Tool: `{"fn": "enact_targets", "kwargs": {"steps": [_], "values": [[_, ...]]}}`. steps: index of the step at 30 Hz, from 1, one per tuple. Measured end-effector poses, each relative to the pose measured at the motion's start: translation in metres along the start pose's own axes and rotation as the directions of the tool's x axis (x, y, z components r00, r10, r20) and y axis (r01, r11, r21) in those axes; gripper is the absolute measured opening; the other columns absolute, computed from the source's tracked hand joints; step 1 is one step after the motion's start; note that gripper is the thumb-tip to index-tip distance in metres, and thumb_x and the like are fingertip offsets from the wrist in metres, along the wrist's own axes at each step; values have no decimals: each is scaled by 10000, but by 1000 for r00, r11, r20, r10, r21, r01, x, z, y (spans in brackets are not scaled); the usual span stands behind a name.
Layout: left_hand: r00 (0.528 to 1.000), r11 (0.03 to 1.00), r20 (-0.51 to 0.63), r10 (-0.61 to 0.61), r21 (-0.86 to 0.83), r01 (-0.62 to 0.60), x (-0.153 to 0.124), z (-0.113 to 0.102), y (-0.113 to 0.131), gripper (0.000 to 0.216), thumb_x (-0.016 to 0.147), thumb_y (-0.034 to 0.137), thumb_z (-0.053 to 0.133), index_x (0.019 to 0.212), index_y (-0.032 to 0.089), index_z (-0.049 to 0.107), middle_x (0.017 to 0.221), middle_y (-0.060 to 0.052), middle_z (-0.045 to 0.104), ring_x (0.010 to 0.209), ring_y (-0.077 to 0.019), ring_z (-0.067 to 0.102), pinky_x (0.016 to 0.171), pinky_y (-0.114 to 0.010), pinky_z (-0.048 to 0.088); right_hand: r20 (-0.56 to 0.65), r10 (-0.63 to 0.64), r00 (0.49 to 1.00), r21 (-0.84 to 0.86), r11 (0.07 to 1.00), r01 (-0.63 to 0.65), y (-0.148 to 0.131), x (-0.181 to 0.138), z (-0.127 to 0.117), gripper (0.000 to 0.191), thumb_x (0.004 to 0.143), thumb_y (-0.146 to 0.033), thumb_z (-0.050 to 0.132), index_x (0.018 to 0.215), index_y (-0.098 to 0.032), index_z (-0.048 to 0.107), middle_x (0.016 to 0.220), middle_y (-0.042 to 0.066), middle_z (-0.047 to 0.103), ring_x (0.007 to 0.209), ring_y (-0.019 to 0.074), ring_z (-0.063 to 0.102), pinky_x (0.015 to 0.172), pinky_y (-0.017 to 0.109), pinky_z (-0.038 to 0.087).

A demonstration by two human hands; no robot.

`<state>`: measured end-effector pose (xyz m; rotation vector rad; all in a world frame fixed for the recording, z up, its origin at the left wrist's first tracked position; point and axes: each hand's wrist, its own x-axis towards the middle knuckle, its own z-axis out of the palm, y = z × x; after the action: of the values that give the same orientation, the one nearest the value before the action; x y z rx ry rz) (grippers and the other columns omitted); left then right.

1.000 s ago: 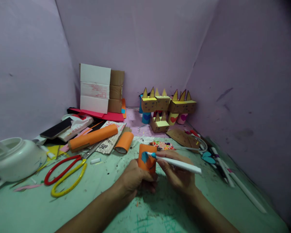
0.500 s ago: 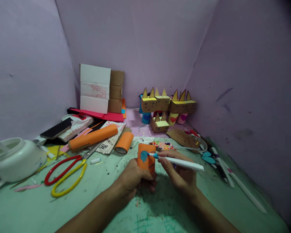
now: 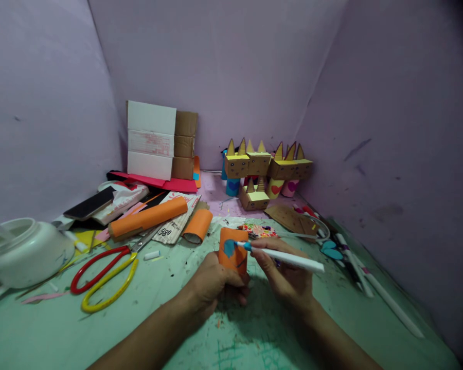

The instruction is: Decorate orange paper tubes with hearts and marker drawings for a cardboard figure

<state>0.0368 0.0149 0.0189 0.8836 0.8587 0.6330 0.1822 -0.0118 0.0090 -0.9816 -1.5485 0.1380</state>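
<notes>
A person's left hand (image 3: pixel 216 282) is gripping a small upright orange paper-wrapped tube (image 3: pixel 234 259) over the scuffed green tabletop (image 3: pixel 254 339). Its fingers are curling tightly round the tube's hidden base. The right hand (image 3: pixel 285 280) is pinching a white marker pen with a blue tip (image 3: pixel 289 260) between thumb and fingertips, and the tip is touching the blue patch (image 3: pixel 228 248) on the tube's face. Over the past second the tube has been turning slightly leftward and the pen levelling out, with the tip staying on the blue, so the colouring appears to be carrying on. To the left, red-and-yellow-handled scissors (image 3: pixel 100 277) are lying near a white plastic jar (image 3: pixel 23 252). Beyond, a long orange paper roll (image 3: pixel 148 217) is resting among scraps. Farthest back, horned cardboard box figures (image 3: pixel 266 164) are standing against the purple wall (image 3: pixel 216 61).
</notes>
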Motion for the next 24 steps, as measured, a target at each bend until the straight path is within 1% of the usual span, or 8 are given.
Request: {"fn": "enact_targets", "kwargs": {"steps": [5, 10, 13, 18, 24], "values": [[1000, 1000, -9, -6, 7, 6, 0, 1, 1, 122, 396, 106, 613, 514, 134, 599, 465, 6, 561, 397, -126, 517, 357, -227, 445, 0, -14, 1000, -2, 1000, 14, -2, 1, -1, 131, 801, -134, 643, 872, -219, 713, 780, 28, 753, 692, 170, 703, 647, 265, 562], [1000, 1000, -20, -19, 18, 20, -1, 1, 1, 155, 409, 107, 630, 562, 130, 617, 488, 7, 569, 419, -124, 524, 380, -228, 457, 14, -17, 1000, 2, 1000, 17, -4, 3, 0, 123, 802, -147, 635, 863, -215, 718, 751, 37, 751, 646, 187, 700, 596, 287, 564], [1000, 1000, -22, -21, 18, 21, -2, 1, 0, 153, 410, 105, 616, 560, 134, 610, 487, 9, 568, 415, -120, 519, 380, -223, 451, 9, -9, 1000, 1, 1000, 9, -5, 3, 1, 122, 800, -149, 639, 860, -216, 721, 752, 43, 753, 656, 197, 705, 604, 302, 571], [999, 999, -22, -30, 24, 31, -1, 2, 0, 146, 396, 92, 616, 535, 133, 604, 469, 6, 561, 394, -120, 512, 369, -227, 439, 9, -32, 999, -12, 999, 32, -4, 3, 1, 129, 794, -148, 643, 862, -221, 724, 754, 44, 759, 662, 204, 712, 599, 305, 575], [1000, 1000, 3, 5, 6, -5, -2, 0, 1, 117, 422, 117, 648, 528, 138, 603, 481, -3, 558, 409, -124, 509, 376, -235, 432, 6, 9, 1000, 17, 1000, -10, -4, 2, -2, 132, 794, -142, 642, 860, -222, 723, 759, 33, 755, 658, 188, 700, 609, 292, 561]]}}
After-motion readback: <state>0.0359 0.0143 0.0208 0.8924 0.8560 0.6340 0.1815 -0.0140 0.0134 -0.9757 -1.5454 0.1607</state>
